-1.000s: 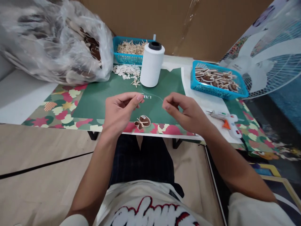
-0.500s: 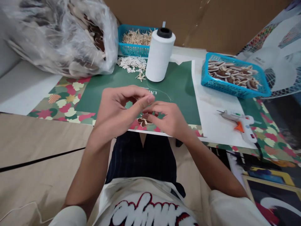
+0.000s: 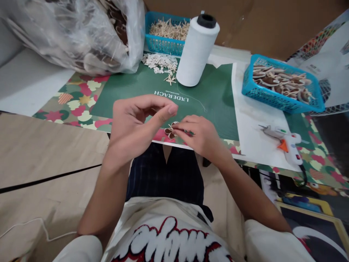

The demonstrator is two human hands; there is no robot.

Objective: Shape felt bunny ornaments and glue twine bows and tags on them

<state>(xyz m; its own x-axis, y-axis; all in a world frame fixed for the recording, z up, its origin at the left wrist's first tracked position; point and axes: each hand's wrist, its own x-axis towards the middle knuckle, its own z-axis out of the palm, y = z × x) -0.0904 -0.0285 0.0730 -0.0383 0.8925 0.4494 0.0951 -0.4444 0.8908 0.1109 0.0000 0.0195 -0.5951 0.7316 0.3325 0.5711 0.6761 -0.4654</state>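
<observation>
My left hand [image 3: 136, 122] hovers over the front edge of the low table, thumb and forefinger pinched together on a thin white thread that is barely visible. My right hand [image 3: 200, 136] lies just to its right, fingertips closed on a small brown wooden ornament with a pale bow [image 3: 169, 130] resting on the green mat [image 3: 131, 87]. A big white thread spool [image 3: 196, 51] stands upright behind the hands, and a loose thread [image 3: 200, 103] trails from it across the mat toward them.
A clear plastic bag of wooden pieces [image 3: 73, 32] fills the back left. A blue basket of pale bows [image 3: 163, 34] sits behind the spool; another blue basket of ornaments [image 3: 280, 89] stands at right. A glue gun [image 3: 285, 142] lies on white paper. Small white tags [image 3: 159, 62] are scattered nearby.
My right hand has moved left from open air down onto the ornament and closed on it. The left hand has kept its pinch and shifted slightly. The camera has tilted downward.
</observation>
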